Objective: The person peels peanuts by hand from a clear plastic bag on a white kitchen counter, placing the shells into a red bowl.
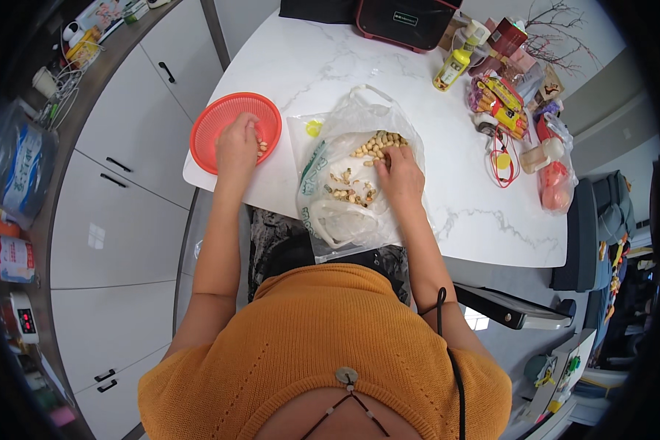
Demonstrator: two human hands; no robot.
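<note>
My left hand point(238, 143) is over a red plastic colander point(207, 121), its fingers curled and pointing down inside. Several shelled peanut kernels point(262, 149) show beside the fingers; whatever the hand holds is hidden. My right hand point(403, 176) reaches onto an opened white plastic bag point(370, 110), its thumb and fingers closed around a peanut at the edge of a pile of unshelled peanuts point(378, 141). Closer to me on the bag lie broken peanut shells point(352, 194).
A white marbled table point(484, 220) holds everything. Farther right stand a yellow bottle point(455, 67), snack packs point(502, 106), a red cable point(497, 172) and a bag of red fruit point(557, 187). A black and red appliance point(407, 22) sits at the back. White cabinets point(117, 227) line the left.
</note>
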